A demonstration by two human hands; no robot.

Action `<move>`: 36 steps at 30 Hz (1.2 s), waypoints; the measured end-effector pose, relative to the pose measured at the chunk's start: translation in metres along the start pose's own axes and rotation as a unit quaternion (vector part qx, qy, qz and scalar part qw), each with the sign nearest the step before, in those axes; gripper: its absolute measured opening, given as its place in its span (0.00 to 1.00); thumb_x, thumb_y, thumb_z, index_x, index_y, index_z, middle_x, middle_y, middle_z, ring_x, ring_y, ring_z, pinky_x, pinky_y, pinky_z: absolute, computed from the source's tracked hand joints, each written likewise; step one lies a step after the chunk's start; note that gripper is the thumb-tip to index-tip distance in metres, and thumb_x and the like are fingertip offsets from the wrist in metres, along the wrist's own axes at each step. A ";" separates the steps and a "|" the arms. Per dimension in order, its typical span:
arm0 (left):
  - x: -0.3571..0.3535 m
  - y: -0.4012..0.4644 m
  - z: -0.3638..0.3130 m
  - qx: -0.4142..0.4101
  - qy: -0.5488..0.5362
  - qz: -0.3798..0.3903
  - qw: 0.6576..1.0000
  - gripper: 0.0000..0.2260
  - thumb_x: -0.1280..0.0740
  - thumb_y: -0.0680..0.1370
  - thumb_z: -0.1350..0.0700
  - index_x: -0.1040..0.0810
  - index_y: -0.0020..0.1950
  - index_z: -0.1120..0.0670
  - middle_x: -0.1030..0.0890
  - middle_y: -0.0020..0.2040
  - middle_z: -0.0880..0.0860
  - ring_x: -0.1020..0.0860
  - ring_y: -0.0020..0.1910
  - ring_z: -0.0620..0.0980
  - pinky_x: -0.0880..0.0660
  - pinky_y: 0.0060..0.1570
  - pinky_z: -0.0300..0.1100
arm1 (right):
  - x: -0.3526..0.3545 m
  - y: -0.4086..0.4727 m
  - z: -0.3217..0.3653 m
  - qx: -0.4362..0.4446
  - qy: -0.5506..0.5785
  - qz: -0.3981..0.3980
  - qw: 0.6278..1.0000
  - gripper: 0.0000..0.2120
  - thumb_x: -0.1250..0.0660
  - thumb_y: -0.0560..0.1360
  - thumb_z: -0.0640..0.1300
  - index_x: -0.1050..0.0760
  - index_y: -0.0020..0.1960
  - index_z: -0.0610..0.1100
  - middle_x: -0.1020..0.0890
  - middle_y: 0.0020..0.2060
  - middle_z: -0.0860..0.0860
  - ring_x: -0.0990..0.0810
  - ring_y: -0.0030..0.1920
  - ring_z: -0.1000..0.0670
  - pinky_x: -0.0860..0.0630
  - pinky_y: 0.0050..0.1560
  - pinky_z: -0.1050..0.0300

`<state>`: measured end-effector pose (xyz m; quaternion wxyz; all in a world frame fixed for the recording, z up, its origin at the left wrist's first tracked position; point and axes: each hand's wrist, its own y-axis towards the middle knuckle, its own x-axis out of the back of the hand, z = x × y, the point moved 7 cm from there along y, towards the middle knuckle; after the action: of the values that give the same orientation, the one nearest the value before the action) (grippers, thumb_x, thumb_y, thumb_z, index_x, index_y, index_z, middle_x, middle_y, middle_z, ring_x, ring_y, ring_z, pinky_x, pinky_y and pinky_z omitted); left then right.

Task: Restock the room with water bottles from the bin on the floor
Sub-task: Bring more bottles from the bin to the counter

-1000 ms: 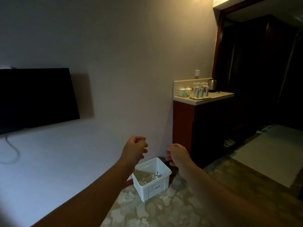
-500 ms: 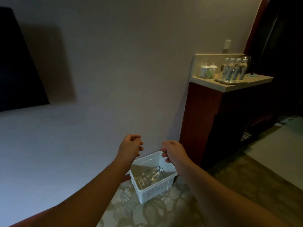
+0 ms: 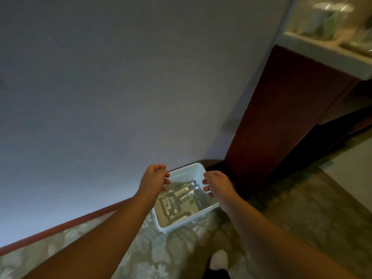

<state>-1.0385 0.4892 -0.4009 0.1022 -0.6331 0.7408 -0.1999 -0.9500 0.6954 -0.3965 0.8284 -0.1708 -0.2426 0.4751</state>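
Observation:
A white plastic bin point(image 3: 198, 170) stands on the patterned carpet against the wall, beside a dark red cabinet. Several clear water bottles point(image 3: 182, 195) lie flat inside it. My left hand point(image 3: 154, 181) hovers over the bin's left rim, fingers loosely curled and empty. My right hand point(image 3: 218, 183) hovers over the bin's right side, fingers also loosely curled and holding nothing. Both hands are above the bottles, not touching them.
The dark red cabinet point(image 3: 279, 121) with a pale countertop point(image 3: 326, 51) rises at the right; blurred items point(image 3: 330, 19) stand on it. A plain wall point(image 3: 120, 87) with a red baseboard point(image 3: 60, 226) fills the left. My white shoe point(image 3: 219, 259) shows at the bottom.
The view has tilted down and closed in on the bin. The television has left the frame. Both hands have come down over the bin.

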 end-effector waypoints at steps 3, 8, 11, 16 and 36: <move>-0.028 0.063 0.034 0.037 0.004 -0.031 0.999 0.08 0.39 0.81 0.61 0.24 0.58 0.54 0.19 0.44 0.54 0.21 0.37 0.50 0.25 0.33 0.41 | -0.006 0.088 -0.021 -0.017 -0.039 0.029 0.999 0.07 0.39 0.79 0.41 0.23 0.46 0.44 0.23 0.37 0.48 0.25 0.33 0.52 0.30 0.32 0.59; -0.068 0.175 0.116 0.088 0.003 -0.055 0.995 0.06 0.38 0.80 0.61 0.24 0.52 0.52 0.18 0.42 0.55 0.21 0.38 0.50 0.25 0.36 0.43 | -0.032 0.226 -0.093 -0.044 -0.101 0.065 0.992 0.08 0.39 0.81 0.42 0.22 0.50 0.42 0.22 0.34 0.50 0.23 0.31 0.53 0.27 0.30 0.62; -0.089 0.242 0.193 0.115 0.003 -0.062 0.991 0.07 0.37 0.80 0.62 0.24 0.50 0.51 0.19 0.42 0.55 0.21 0.38 0.50 0.26 0.35 0.43 | -0.050 0.306 -0.163 -0.069 -0.137 0.052 0.987 0.09 0.39 0.80 0.43 0.25 0.43 0.47 0.21 0.33 0.50 0.24 0.29 0.54 0.28 0.28 0.63; -0.129 0.336 0.333 0.158 0.070 -0.027 0.985 0.08 0.35 0.76 0.62 0.23 0.46 0.48 0.17 0.46 0.57 0.20 0.41 0.55 0.24 0.43 0.47 | -0.084 0.425 -0.294 -0.105 -0.247 0.063 0.961 0.13 0.40 0.80 0.47 0.20 0.46 0.41 0.16 0.40 0.42 0.17 0.41 0.43 0.20 0.41 0.53; -0.279 0.527 0.589 0.052 0.463 0.059 0.883 0.29 0.27 0.73 0.46 0.31 0.71 0.52 0.33 0.70 0.57 0.33 0.69 0.58 0.32 0.66 0.51 | -0.149 0.634 -0.490 -0.147 -0.359 0.200 0.900 0.13 0.34 0.80 0.46 0.23 0.63 0.44 0.20 0.60 0.43 0.21 0.59 0.43 0.24 0.64 0.46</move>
<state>-1.2234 0.7263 -1.1831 -0.2080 -0.4169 0.7284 -0.5024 -1.1847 0.8504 -1.1611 0.5382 -0.1532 -0.5516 0.6185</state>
